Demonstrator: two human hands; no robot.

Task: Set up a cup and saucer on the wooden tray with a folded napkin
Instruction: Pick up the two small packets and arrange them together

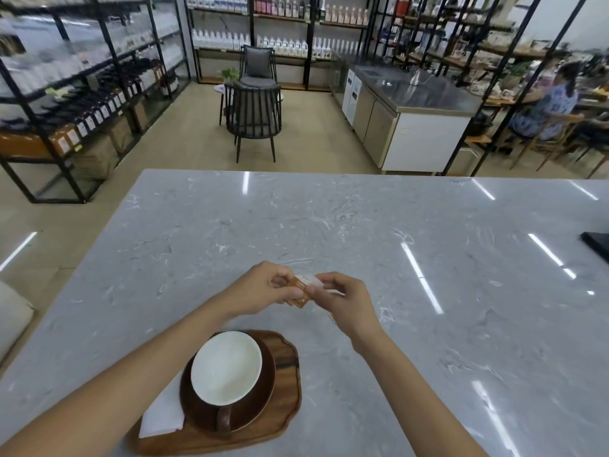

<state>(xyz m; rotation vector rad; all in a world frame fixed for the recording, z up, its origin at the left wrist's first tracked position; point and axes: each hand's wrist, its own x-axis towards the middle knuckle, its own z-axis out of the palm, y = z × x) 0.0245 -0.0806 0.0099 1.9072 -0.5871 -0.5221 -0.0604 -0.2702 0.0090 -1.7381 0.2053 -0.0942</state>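
Observation:
A wooden tray (286,420) lies at the near edge of the grey marble counter (428,258). On it rests a brown saucer (260,404) carrying a brown cup (227,366) with a white inside, its handle pointing toward me. A folded white napkin (163,415) lies on the tray's left part, partly hidden by my left forearm. Above the counter, beyond the tray, my left hand (263,288) and my right hand (342,301) both pinch a small orange and white packet (304,288) between fingertips.
A black flat object (598,244) sits at the counter's right edge. Beyond the counter stand two dark chairs (255,117), shelving racks with bottles (82,94), and a steel-topped cabinet (412,103). A seated person (547,103) is at the far right.

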